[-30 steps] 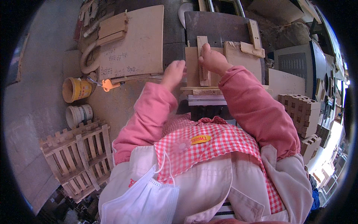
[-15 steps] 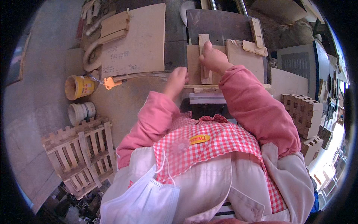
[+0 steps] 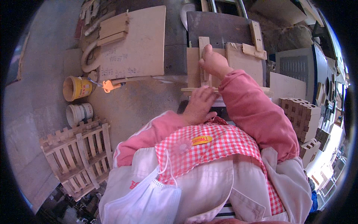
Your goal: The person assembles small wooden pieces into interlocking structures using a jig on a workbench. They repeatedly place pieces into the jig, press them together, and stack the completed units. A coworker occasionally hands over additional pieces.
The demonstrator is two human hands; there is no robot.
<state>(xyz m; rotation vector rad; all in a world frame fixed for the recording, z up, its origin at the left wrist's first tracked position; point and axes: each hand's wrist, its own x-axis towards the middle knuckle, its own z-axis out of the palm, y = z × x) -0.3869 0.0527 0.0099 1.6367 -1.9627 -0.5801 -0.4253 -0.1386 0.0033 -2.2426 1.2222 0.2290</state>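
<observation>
Currently, the work at the tabletop (image 3: 227, 24) appears to be in progress rather than complete. The right hand (image 3: 215, 63) is closed around a wooden bar (image 3: 203, 42); its fingers are partly hidden, so the exact hold cannot be told. The bar lies lengthwise over a thin board (image 3: 193, 61) on the near part of the tabletop. The left hand (image 3: 201, 103) has a loose grip with fingers spread, blurred, at the narrow wood strip (image 3: 187, 89) along the near edge; whether it touches the strip cannot be told. A thicker board (image 3: 244, 61) is positioned right of the bar, with two short wood pieces (image 3: 256, 35) at its far right corner. Placement of the thin board and the bar therefore reads as done. Release of the bar is not yet done. No cut shows on the exposed part of the thin board. Slotted blocks (image 3: 298, 115) stand stacked at the right; whether they belong to the same work cannot be determined, nor can the number of pieces remaining.
</observation>
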